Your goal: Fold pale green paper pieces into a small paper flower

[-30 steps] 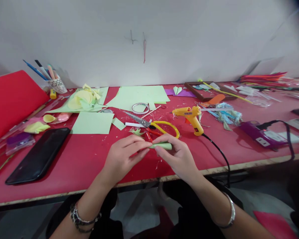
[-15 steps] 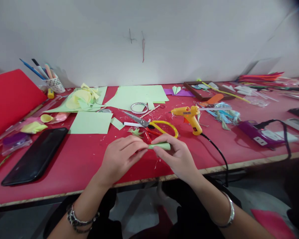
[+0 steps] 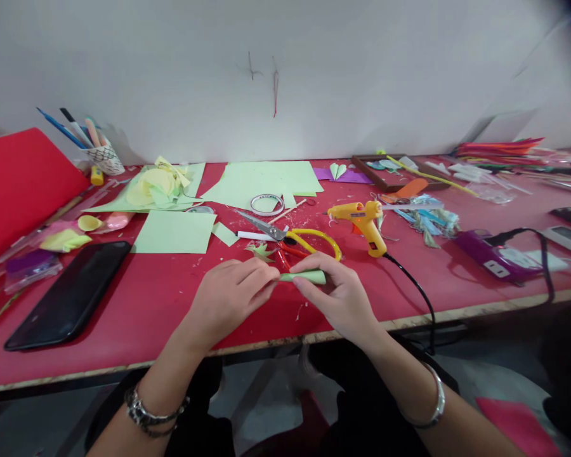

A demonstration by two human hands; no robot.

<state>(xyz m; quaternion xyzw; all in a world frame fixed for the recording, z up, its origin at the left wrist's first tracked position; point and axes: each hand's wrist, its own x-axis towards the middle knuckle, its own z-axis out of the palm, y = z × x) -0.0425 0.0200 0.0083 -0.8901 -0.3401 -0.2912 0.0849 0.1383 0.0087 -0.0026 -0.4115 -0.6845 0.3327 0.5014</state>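
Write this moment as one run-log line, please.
Left hand: pinching narrower end of green paper roll | Right hand: holding same roll | Nearby: scissors, glue gun

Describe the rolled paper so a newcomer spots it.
Near the front edge of the red table, find the left hand and right hand. Held between them, nearer than the scissors, is a pale green paper roll. Unlike the flat green sheets beyond, it forms a slim tube.

From the paper roll, the scissors lie on the table near twelve o'clock, the cup at ten, the phone at nine, the socket box at three.
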